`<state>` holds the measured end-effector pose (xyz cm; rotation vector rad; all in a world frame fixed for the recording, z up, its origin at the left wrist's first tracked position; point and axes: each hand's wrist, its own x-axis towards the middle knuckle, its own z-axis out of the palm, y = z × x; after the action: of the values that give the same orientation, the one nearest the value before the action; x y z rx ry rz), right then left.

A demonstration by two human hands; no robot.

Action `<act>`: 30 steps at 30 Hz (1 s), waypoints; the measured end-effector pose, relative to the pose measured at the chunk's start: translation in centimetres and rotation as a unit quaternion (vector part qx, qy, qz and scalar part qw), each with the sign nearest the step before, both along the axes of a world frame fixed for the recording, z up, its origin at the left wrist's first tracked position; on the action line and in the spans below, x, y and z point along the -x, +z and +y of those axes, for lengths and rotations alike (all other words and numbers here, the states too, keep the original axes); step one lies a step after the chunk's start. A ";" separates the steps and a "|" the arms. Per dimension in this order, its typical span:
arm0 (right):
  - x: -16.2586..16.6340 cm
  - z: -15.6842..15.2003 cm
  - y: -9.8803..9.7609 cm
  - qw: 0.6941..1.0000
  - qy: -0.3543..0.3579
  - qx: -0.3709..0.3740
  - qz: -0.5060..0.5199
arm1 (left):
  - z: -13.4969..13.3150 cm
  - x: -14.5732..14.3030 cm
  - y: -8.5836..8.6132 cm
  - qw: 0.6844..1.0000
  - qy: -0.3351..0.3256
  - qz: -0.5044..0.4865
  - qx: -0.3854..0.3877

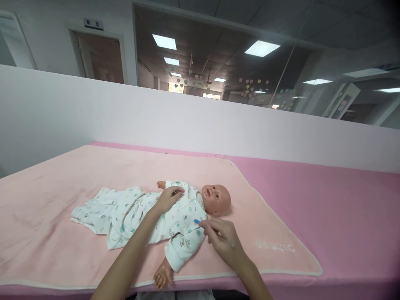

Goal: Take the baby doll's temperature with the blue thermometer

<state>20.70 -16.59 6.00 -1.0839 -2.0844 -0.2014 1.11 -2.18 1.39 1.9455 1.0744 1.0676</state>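
A baby doll (216, 199) lies on its back with its head to the right, dressed in white patterned clothes (125, 208). My left hand (169, 198) rests on the doll's chest, fingers extended over the cloth and a little curved; nothing shows in them. In my right hand (220, 237), beside the doll's near shoulder, a small blue stick-like thing (197, 221) is pinched between thumb and fingers. Its tip points left over the upper chest, and the rest of it is hidden by the fingers. The doll's near arm stretches toward me, its bare hand (163, 273) at the blanket's edge.
Under the doll spreads a peach blanket (271, 221) with a pale border, laid over a pink-covered table (343, 216). A low white partition (200, 125) runs along the back, with a large window (212, 50) above it. A door (101, 58) stands at the far left.
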 end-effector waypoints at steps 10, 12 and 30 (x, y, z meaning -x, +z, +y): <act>-7.0 -0.3 -8.9 0.973 -0.224 0.050 -0.016 | -0.3 0.0 0.4 0.999 0.010 0.030 -0.019; -7.6 -0.5 -9.6 0.976 -0.215 0.039 -0.025 | -0.3 0.1 0.5 0.999 0.012 0.034 -0.024; -3.5 2.3 -3.3 0.959 -0.248 -0.127 0.049 | -2.9 -4.2 1.5 0.971 0.005 0.171 -0.165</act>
<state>24.22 -14.34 2.74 -1.4038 -1.6136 -0.6289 5.27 -5.12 2.93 2.4614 1.1404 0.9874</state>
